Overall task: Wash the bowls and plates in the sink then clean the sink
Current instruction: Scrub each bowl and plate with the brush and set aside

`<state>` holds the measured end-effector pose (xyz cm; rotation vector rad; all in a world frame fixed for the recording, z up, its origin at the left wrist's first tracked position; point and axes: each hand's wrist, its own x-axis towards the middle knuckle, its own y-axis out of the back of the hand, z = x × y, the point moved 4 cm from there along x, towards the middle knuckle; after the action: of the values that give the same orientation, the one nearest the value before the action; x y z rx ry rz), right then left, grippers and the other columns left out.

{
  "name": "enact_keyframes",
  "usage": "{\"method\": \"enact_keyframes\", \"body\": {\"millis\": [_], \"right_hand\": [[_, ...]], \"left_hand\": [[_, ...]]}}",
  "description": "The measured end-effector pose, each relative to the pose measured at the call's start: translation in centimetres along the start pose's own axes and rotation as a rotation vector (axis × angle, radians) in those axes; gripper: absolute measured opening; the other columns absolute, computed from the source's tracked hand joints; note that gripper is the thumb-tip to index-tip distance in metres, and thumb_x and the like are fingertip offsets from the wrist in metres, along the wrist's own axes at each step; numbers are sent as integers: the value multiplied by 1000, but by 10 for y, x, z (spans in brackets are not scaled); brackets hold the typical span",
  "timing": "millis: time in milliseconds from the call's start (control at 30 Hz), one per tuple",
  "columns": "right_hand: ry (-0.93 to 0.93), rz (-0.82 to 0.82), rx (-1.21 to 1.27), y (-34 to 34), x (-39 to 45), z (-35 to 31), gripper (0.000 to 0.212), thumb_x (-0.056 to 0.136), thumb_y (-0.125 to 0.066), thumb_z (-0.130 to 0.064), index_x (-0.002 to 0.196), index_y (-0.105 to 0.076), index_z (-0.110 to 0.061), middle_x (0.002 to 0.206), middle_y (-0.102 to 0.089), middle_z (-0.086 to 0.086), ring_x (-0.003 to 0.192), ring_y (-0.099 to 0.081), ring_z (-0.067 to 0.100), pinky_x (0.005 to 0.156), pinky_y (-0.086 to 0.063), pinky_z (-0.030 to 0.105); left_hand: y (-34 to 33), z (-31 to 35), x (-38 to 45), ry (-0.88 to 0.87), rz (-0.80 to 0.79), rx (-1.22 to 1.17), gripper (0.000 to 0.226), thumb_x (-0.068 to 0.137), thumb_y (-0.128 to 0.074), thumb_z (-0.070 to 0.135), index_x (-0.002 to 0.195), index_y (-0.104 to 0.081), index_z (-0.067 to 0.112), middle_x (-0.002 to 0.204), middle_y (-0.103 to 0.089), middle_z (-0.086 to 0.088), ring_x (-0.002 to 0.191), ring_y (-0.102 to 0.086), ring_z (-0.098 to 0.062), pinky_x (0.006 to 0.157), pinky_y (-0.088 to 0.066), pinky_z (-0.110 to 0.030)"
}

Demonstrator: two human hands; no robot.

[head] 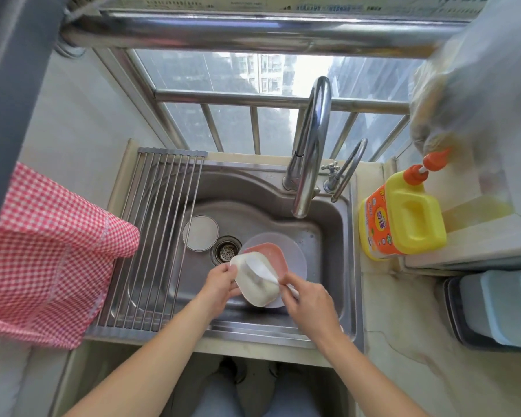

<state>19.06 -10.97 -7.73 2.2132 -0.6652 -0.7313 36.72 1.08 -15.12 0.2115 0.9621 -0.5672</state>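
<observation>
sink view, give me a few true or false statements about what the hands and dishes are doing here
1. The left hand grips the cream dish. True.
2. The right hand is pressing the detergent bottle. False: it wipes the cream dish with a white cloth; the bottle stands on the counter.
3. A pink dish lies behind the cream dish. True.
4. The small round white dish sits on the drying rack. False: it lies in the sink beside the drain.

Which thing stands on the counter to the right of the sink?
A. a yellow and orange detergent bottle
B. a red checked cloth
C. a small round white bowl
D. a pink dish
A: the yellow and orange detergent bottle stands on the counter right of the sink.
</observation>
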Motion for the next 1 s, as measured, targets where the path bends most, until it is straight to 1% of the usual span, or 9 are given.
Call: {"method": "enact_keyframes", "body": {"millis": [100, 200, 300, 367, 500, 633, 800, 867, 1000], "right_hand": [[52, 42, -26, -5, 5, -24, 10, 99, -55, -40, 106, -59, -34, 72, -68, -5, 65, -62, 18, 53, -49, 32], [50, 78, -14, 3, -3, -23, 10, 101, -57, -37, 109, -62, -36, 72, -67, -9, 61, -60, 11, 50, -40, 19], [15, 92, -34, 7, -9, -16, 10, 102, -56, -40, 109, -61, -36, 68, -64, -9, 59, -60, 12, 54, -55, 32], [37, 83, -33, 4, -5, -24, 11, 101, -57, -40, 111, -62, -37, 76, -69, -9, 64, -64, 11, 58, -57, 28], [72, 112, -51, 2, -1, -43, 13, 101, -58, -38, 112, -63, -34, 81, -71, -9, 68, -65, 11, 53, -39, 14], [-54, 169, -6, 7, -12, -16, 5, 101, -57, -38, 104, -61, -35, 64, -62, -9, 56, -59, 12, 48, -50, 31], [-210, 231, 69, 6, -7, -6, 4, 101, -59, -35, 98, -61, -34, 63, -62, -9, 55, -58, 11, 45, -41, 24], [-274, 233, 94, 3, -2, -6, 5, 100, -58, -37, 96, -60, -35, 64, -62, -8, 59, -59, 14, 47, -47, 29], [-126, 137, 113, -10, -8, -34, 4, 97, -60, -37, 98, -61, -33, 70, -65, -4, 65, -60, 20, 57, -48, 37]], "left_hand": [[-11, 4, -4, -19, -48, -48, 19, 105, -46, 8, 116, -57, -3, 96, -72, -16, 80, -73, -21, 69, -62, -31], [-5, 22, -1, -15, 74, -236, 19, 106, -41, 5, 118, -54, -2, 108, -67, -17, 91, -70, -26, 77, -60, -36], [5, 33, 4, -2, 173, -379, 22, 107, -38, 5, 125, -49, 0, 117, -61, -19, 105, -62, -31, 90, -52, -46], [-2, 31, -3, 5, 142, -256, 21, 107, -39, 5, 123, -51, 1, 112, -63, -18, 96, -66, -29, 85, -57, -42], [-18, 32, -13, -28, 67, -159, 19, 107, -39, 6, 117, -55, 1, 100, -67, -15, 82, -68, -22, 67, -62, -32], [6, 46, -3, -12, 120, -363, 17, 108, -36, 10, 113, -52, 9, 103, -65, -11, 87, -65, -24, 90, -53, -50], [15, 23, -5, 43, 20, -315, 21, 107, -43, 11, 91, -53, 19, 91, -66, -1, 79, -60, -19, 73, -52, -38], [14, 17, -6, 48, -29, -206, 26, 105, -48, 10, 81, -49, 21, 78, -61, 3, 70, -55, -14, 59, -51, -29], [10, 15, 0, 8, -61, -141, 26, 104, -50, 11, 81, -46, 22, 76, -54, 4, 67, -50, -10, 58, -45, -26]]}}
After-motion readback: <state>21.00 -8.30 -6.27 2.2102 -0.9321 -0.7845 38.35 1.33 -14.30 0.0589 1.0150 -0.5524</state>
